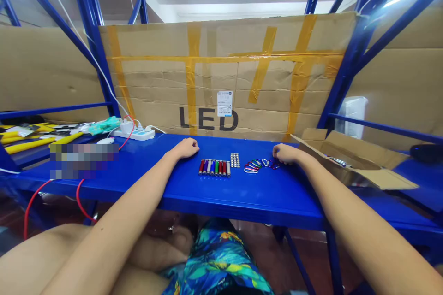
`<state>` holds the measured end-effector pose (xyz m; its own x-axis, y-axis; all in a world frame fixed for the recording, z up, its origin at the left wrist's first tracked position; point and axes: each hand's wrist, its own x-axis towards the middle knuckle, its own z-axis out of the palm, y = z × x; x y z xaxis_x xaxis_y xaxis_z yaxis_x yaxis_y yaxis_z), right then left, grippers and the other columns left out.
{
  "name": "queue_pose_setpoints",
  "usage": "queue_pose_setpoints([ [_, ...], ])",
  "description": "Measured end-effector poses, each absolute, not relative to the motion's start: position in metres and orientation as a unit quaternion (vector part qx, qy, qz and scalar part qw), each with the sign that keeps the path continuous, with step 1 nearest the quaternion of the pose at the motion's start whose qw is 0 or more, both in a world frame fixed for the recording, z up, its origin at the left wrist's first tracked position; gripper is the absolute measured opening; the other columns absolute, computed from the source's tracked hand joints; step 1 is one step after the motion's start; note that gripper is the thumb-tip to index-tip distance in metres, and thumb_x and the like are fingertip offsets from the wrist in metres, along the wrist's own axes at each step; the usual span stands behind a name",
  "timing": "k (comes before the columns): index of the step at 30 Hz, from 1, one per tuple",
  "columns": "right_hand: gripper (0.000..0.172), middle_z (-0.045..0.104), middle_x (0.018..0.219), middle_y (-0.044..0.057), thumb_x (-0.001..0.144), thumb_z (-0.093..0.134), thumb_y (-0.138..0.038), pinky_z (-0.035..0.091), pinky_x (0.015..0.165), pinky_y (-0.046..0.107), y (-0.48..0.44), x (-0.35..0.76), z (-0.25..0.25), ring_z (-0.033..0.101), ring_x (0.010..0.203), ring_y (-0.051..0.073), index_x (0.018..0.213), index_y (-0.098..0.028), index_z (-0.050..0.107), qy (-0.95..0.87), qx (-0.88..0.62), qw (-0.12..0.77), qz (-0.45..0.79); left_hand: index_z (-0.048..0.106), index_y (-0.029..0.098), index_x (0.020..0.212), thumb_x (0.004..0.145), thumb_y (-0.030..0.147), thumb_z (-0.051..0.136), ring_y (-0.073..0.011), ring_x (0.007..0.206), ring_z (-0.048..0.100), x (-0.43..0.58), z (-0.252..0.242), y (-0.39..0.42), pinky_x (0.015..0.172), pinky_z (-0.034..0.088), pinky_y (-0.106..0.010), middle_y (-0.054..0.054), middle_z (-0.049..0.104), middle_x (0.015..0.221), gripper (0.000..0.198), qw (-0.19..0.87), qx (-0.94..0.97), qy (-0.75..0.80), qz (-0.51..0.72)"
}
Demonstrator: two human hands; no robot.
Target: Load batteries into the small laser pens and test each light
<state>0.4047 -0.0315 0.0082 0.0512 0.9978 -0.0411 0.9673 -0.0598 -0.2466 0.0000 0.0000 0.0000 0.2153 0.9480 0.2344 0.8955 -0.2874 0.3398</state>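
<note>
Carabiners (265,162) lie in an arc on the worktop (207,198), right of coloured tubes (216,168). Farther right, an open cardboard box (362,147) holds something silvery (341,161), hard to make out. The left hand (186,148), beyond the tubes' left end, and right hand (285,153), by the arc's right end, have curled fingers; whether either grips anything, I cannot tell.

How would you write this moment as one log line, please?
left hand: on table, near coloured tubes; right hand: at clips; silver pieces: between tubes and clips; box: open, right side
</note>
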Motion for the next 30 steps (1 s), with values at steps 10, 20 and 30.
queue_pose_setpoints([
  [10,0.022,0.068,0.075,0.002,0.086,0.05,-0.027,0.041,0.063,0.024,-0.086,0.308,0.031,0.056,0.067,0.014,0.089,-0.016,0.07,-0.884,-0.395,0.223,0.108,0.07,0.018,0.075,0.08,0.031,0.058,-0.0183,0.085,0.062,0.055,0.019,-0.043,0.082,0.046,-0.028,-0.003,0.072,0.085,0.018,0.084,0.857,0.399,0.314],
  [20,0.02,0.07,0.092,0.005,0.082,0.058,-0.017,0.045,0.078,0.028,-0.101,0.283,0.021,0.061,0.081,0.017,0.09,-0.019,0.075,-0.929,-0.299,0.189,0.113,0.074,0.023,0.074,0.081,0.02,0.049,-0.0188,0.093,0.059,0.083,0.021,-0.066,0.092,0.042,-0.029,0.0,0.074,0.086,0.026,0.057,0.927,0.296,0.222],
  [30,0.016,0.068,0.079,0.003,0.081,0.059,-0.021,0.044,0.071,0.025,-0.108,0.287,0.027,0.059,0.073,0.015,0.083,-0.016,0.074,-0.935,-0.279,0.143,0.166,0.073,0.022,0.074,0.096,0.042,0.038,-0.0226,0.099,0.058,0.082,0.017,-0.062,0.093,0.037,-0.036,-0.006,0.073,0.086,0.046,0.024,0.91,0.354,0.214],
])
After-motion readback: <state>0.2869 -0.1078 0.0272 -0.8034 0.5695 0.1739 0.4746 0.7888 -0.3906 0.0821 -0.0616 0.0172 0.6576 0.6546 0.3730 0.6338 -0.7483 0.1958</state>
